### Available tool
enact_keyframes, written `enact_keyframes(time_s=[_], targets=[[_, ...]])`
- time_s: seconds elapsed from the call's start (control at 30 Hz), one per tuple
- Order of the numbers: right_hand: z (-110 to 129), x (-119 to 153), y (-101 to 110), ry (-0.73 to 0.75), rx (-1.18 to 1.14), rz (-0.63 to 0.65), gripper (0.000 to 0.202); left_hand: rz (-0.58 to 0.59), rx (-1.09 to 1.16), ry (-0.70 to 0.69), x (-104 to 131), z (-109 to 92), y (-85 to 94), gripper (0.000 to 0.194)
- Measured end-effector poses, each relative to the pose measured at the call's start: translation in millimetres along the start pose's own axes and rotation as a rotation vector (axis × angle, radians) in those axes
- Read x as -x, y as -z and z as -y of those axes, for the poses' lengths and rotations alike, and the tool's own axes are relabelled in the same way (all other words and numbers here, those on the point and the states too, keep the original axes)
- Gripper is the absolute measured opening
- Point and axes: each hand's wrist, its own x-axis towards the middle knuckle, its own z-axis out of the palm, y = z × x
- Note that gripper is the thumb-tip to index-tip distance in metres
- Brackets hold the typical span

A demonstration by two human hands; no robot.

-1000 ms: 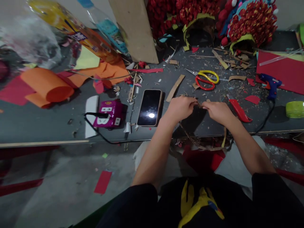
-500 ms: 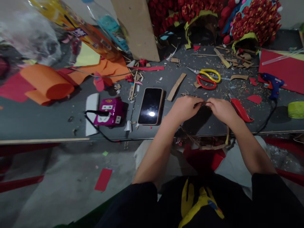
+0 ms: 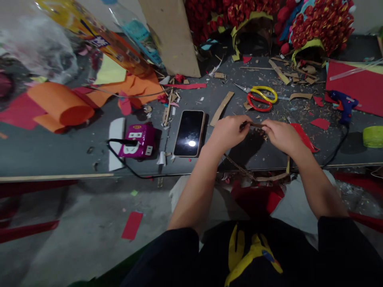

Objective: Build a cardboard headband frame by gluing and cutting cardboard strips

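Between my two hands stretches a thin brown strip [image 3: 256, 125], which looks like cardboard. My left hand [image 3: 229, 133] is closed on its left end, fingers curled round it. A pinch of my right hand [image 3: 281, 135] has hold of the other end. More brown strip [image 3: 271, 177] hangs in a bent loop below the wrists, at the table's front edge; whether it joins the held piece is hidden. Beside my right hand lies a red-handled cutter [image 3: 304, 137], partly covered. Scissors [image 3: 261, 97] with yellow and red handles rest beyond the hands.
A phone [image 3: 190, 133] and a purple power socket block [image 3: 138, 139] with a black cord lie to the left. A blue glue gun [image 3: 344, 105] and green tape roll [image 3: 373, 136] are on the right. Scraps litter the table around a cardboard piece [image 3: 222, 108]. Bottles [image 3: 119, 52] stand behind.
My hands have moved slightly apart, so more of the brown strip shows between them. The hanging loop has shifted a little. Both hands still grip the strip.
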Motion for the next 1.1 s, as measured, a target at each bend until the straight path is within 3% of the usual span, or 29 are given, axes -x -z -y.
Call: enact_keyframes(time_s=[0.13, 0.27, 0.4, 0.57, 0.7, 0.83, 0.97, 1.1], targets=[[-2.2, 2.1, 4.1, -0.044, 0.033, -0.04, 0.03, 0.033, -0.005, -0.036, 1.3, -5.2, 1.3, 0.027], [0.1, 0.6, 0.5, 0.042, 0.033, 0.021, 0.032, 0.069, -0.038, -0.148, 1.0, -3.8, -7.1, 0.032], [1.7, -0.3, 0.6, 0.119, -0.051, 0.078, 0.031, 0.026, -0.034, -0.193, -0.4, 1.7, -12.0, 0.034], [-4.0, 2.5, 6.3, 0.029, -0.133, -0.049, 0.029, 0.0, -0.027, -0.1, -2.6, 0.2, -4.6, 0.034], [-7.6, 3.2, 7.8, -0.048, -0.063, -0.115, 0.029, 0.038, -0.093, 0.023, -1.2, -3.8, 1.1, 0.029], [-1.0, 1.4, 2.8, 0.002, 0.002, -0.044, 0.029, 0.084, -0.099, -0.045, 0.7, -5.5, -1.3, 0.029], [4.6, -0.8, -2.0, 0.116, -0.085, 0.019, 0.027, 0.088, -0.075, -0.103, 0.2, -3.0, -3.4, 0.035], [1.0, 0.2, 0.3, 0.132, -0.209, -0.028, 0.026, 0.027, -0.024, -0.108, -1.3, -1.2, -1.3, 0.035]])
